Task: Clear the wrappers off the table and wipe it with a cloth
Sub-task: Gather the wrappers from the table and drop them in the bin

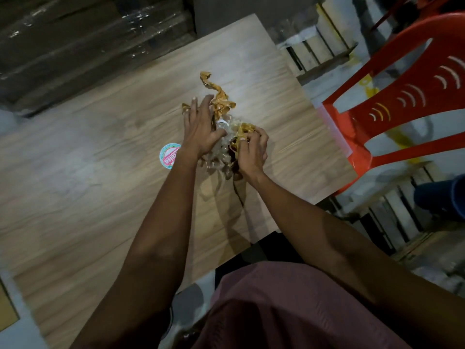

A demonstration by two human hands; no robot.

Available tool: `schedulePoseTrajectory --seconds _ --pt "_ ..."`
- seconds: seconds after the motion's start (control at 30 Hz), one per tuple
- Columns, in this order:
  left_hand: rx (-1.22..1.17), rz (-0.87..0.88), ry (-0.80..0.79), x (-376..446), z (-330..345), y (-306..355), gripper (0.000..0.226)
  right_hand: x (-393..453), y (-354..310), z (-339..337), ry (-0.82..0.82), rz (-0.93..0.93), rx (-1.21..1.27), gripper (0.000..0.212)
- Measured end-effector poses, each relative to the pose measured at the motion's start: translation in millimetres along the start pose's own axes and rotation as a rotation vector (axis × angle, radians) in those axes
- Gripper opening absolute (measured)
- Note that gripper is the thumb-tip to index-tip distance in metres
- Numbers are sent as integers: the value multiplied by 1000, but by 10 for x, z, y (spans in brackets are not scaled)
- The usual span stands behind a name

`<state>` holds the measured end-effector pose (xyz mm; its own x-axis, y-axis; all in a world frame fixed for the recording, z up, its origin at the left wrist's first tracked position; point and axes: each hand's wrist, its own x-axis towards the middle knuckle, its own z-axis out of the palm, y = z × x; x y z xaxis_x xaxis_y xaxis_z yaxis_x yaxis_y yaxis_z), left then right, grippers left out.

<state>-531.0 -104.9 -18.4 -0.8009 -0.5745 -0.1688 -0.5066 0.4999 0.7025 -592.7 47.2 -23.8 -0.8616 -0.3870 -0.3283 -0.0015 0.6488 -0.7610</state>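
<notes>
Here, both hands work at a heap of crumpled wrappers lying toward the right part of the wooden table. The left hand lies over the left side of the heap with fingers stretched out straight, pressing on the clear plastic and brown strips. The right hand has its fingers curled around a wad of brown and clear wrapper at the near right of the heap. A round sticker sits on the table just left of the left wrist. A red plastic chair stands to the right of the table.
</notes>
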Motion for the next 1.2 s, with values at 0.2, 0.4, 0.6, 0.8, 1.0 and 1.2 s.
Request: schedulePoseTrajectory --seconds 0.2,0.4,0.6,0.8,1.0,1.2 --pt "-144 -68 74 36 39 44 92 -89 -73 -12 -13 42 114 59" --pt "-407 -266 237 -350 371 162 52 -275 -146 24 -9 -39 329 65" --pt "-443 -202 244 -884 523 465 57 -488 -269 46 75 -48 406 62" --pt "-857 -355 388 -1278 375 656 65 -910 -299 -98 50 -153 509 57" --pt "-1125 -313 623 -1707 91 939 47 -1339 -499 -251 -110 -329 531 57" --pt "-1165 -288 1053 -2462 -271 1198 57 -2011 -800 -325 -395 -515 535 59"
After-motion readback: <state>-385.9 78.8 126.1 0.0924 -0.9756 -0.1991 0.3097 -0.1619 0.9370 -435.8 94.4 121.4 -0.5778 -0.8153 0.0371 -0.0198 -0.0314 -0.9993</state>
